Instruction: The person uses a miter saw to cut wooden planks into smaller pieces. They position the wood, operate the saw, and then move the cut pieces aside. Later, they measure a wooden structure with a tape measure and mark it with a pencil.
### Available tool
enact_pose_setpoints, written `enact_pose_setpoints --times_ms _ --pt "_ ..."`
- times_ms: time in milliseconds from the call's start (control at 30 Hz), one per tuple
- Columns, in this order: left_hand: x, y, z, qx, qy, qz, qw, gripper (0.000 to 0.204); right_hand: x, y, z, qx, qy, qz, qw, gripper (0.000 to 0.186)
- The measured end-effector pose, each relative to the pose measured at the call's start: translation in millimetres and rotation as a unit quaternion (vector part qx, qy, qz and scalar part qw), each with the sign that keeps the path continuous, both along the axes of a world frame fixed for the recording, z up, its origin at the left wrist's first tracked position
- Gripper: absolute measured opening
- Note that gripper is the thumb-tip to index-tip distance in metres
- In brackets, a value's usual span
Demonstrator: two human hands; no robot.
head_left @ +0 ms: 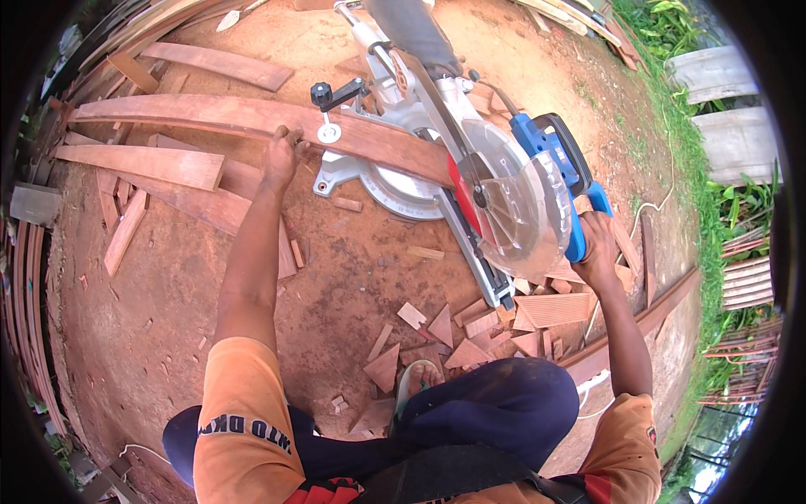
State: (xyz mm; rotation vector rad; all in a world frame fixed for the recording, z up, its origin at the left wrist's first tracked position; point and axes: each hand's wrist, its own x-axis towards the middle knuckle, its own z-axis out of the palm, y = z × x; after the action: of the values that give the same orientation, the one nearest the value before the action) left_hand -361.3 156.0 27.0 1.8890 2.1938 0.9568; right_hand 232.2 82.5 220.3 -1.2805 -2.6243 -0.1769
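Note:
A sliding mitre saw (512, 193) with a clear blade guard and blue motor housing stands on the ground in front of me. My right hand (594, 244) is closed round its blue handle (577, 238). Across the saw's base lies a long reddish wooden board (210, 113), its right end by the red blade insert and its left end far out over other timber. My left hand (284, 151) grips the board's near edge, just left of the round clamp pad (329, 133). The guard covers the blade, and whether it touches the wood cannot be made out.
Wood offcuts (470, 336) lie scattered between the saw and my sandalled foot (416, 382). More planks (143, 164) are stacked at the left. A power cord (667, 168) runs along the right side, beside grass (709, 277). The dark dust bag (411, 34) sticks out behind the saw.

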Motion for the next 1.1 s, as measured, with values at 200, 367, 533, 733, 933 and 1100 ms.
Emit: enact_pose_setpoints --times_ms 200,367,533,733,933,1100 --pt "-1 1 -2 0.034 0.011 -0.006 0.999 0.03 -11 11 2 0.0 0.0 0.0 1.0 0.038" --pt "-1 2 -4 0.03 0.007 -0.004 1.0 0.03 -13 16 1 -0.005 -0.002 -0.002 1.0 0.04" --pt "-2 1 -2 -0.001 0.003 -0.006 1.0 0.031 -20 26 2 -0.003 -0.002 0.003 1.0 0.04" --pt "-6 0 -3 0.026 0.01 -0.01 1.0 0.03 -28 39 -5 0.024 0.021 0.017 0.999 0.043" --pt "2 0 -1 0.042 0.01 -0.011 0.999 0.029 -35 48 -2 0.029 0.003 0.014 0.999 0.038" --pt "1 0 -1 0.038 0.013 -0.008 0.999 0.029 -39 55 -2 0.032 0.002 0.018 0.999 0.035"
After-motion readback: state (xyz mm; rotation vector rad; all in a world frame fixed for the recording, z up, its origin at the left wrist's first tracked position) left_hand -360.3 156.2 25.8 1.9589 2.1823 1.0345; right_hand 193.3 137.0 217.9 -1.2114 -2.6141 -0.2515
